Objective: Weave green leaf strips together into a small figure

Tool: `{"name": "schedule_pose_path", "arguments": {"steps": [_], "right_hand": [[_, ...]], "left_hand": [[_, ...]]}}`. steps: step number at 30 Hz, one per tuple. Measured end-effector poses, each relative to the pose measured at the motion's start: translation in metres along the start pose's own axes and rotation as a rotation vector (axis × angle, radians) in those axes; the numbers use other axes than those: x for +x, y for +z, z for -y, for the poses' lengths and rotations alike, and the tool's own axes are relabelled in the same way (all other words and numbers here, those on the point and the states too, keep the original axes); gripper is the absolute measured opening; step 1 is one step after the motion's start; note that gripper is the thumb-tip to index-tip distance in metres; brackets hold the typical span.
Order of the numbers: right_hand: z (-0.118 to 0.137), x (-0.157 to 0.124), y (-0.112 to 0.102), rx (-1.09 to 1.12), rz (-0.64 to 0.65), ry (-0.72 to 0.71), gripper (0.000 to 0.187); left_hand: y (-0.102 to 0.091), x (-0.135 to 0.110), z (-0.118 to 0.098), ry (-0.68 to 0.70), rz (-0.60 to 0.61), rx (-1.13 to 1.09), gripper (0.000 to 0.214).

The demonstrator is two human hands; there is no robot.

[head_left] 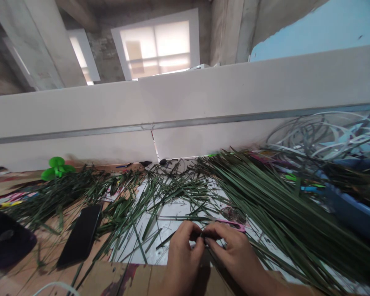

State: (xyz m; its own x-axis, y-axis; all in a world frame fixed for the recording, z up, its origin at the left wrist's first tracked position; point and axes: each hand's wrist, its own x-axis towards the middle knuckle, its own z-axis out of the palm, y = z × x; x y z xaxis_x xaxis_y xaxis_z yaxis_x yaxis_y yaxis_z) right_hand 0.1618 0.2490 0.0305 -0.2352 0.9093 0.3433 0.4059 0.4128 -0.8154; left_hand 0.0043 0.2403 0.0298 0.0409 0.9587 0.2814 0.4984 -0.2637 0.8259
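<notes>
The left hand (pixel 183 257) and right hand (pixel 237 257) pinch a narrow green leaf strip (pixel 202 234) between their fingertips at lower centre, above a white sheet (pixel 135 246). Pink-handled scissors (pixel 234 225) lie just beyond the right hand, a heap of long leaf strips (pixel 265 197) spreads to the right, and a black smartphone (pixel 79 234) lies at lower left.

Dark green leaf strips (pixel 265 193) cross a white paper sheet (pixel 142 246), with a bright green plastic piece (pixel 57 168), a black phone (pixel 79 235), a pink handle (pixel 232 225) and a blue tub (pixel 348 209) about them, on tan wood (pixel 123 279) streaked dark red
</notes>
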Motion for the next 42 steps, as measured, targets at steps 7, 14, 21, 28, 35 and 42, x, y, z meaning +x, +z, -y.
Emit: {"name": "schedule_pose_path", "arguments": {"steps": [7,14,21,28,35,42], "right_hand": [[0.000,0.001,-0.001,0.004,-0.002,0.019,0.016],[0.001,0.005,-0.003,0.021,0.010,0.076,0.017],[-0.004,0.009,-0.002,0.135,0.024,0.150,0.015],[-0.002,0.011,-0.003,0.176,0.010,0.213,0.010],[-0.003,0.009,-0.002,0.082,-0.003,0.233,0.013],[-0.008,0.009,0.000,0.084,-0.006,0.221,0.014]], "left_hand": [[0.003,0.001,0.003,-0.037,-0.001,-0.046,0.011],[0.004,0.003,0.004,-0.085,-0.002,-0.113,0.008],[0.004,0.007,0.006,-0.165,0.073,-0.301,0.007],[0.003,0.010,0.004,-0.173,0.067,-0.359,0.007],[0.006,0.006,0.004,-0.154,0.034,-0.289,0.006],[0.008,0.004,0.006,-0.148,0.027,-0.256,0.007]]}}
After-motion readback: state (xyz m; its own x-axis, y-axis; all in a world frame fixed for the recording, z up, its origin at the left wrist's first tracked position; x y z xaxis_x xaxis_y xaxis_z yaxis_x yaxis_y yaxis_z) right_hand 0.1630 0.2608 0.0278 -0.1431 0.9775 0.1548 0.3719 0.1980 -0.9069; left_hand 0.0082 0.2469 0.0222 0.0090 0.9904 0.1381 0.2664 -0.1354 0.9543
